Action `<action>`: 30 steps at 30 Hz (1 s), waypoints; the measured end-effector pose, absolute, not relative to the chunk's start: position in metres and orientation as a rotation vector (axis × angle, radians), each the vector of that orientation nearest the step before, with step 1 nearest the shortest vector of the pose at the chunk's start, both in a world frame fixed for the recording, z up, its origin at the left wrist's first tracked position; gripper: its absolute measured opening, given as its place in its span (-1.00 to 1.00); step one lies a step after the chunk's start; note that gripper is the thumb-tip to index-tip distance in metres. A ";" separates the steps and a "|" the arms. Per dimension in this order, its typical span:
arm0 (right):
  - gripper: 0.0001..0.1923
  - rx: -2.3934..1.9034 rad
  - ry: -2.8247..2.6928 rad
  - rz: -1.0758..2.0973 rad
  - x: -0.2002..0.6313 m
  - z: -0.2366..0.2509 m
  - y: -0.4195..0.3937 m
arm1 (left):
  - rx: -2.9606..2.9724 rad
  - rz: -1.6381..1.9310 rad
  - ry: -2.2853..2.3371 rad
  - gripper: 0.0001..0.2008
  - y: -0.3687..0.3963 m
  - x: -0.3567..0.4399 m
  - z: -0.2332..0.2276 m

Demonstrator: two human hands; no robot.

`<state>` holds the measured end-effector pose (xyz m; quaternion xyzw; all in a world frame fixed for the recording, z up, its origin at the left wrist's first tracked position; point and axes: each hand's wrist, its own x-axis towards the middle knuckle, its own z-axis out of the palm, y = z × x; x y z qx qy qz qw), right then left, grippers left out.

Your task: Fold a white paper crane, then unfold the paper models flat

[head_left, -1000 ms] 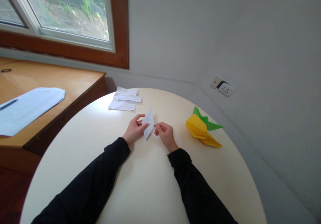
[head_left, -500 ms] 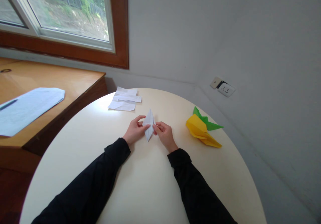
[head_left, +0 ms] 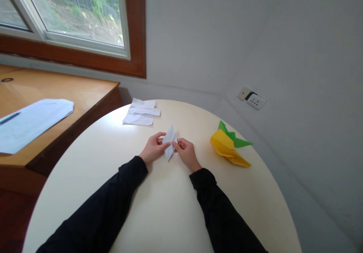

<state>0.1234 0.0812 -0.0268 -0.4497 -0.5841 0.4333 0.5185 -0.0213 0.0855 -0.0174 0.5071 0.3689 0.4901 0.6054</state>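
Observation:
A white sheet of paper folded into a narrow diamond (head_left: pixel 170 133) is held upright over the middle of the round table. My left hand (head_left: pixel 154 147) pinches its left side, thumb on the front and fingers behind. On the right side, my right hand (head_left: pixel 186 153) grips the edge, its thumb pressed near the centre crease. The fingertips behind the paper are partly hidden. To the right lie a yellow folded-paper piece (head_left: pixel 224 142) and, behind it, a green folded-paper piece (head_left: pixel 241 142).
White paper pieces (head_left: pixel 138 119) lie at the far edge of the round white table (head_left: pixel 93 162). Left stands a wooden desk (head_left: pixel 56 85) bearing a paper stack (head_left: pixel 42 119), a pen (head_left: pixel 10 118) and a dark-looped object (head_left: pixel 7 80). A wall socket (head_left: pixel 256 101) sits behind.
The folded paper has shifted slightly right and toward me. My right thumb has moved inward over its front, flattening the right side. The other things stay put.

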 end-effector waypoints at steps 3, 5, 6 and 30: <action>-0.70 -1.098 -1.416 1.004 0.124 -0.028 0.081 | 1.187 1.133 0.863 -0.52 0.086 -0.021 -0.018; -0.70 -1.100 -1.421 0.996 0.124 -0.028 0.082 | 1.194 1.139 0.876 -0.52 0.086 -0.020 -0.018; -0.70 -1.099 -1.422 0.989 0.125 -0.029 0.082 | 1.192 1.150 0.883 -0.53 0.086 -0.020 -0.019; -0.71 -1.067 -1.354 1.003 0.126 -0.032 0.085 | 1.237 1.285 0.966 -0.72 0.090 -0.020 -0.021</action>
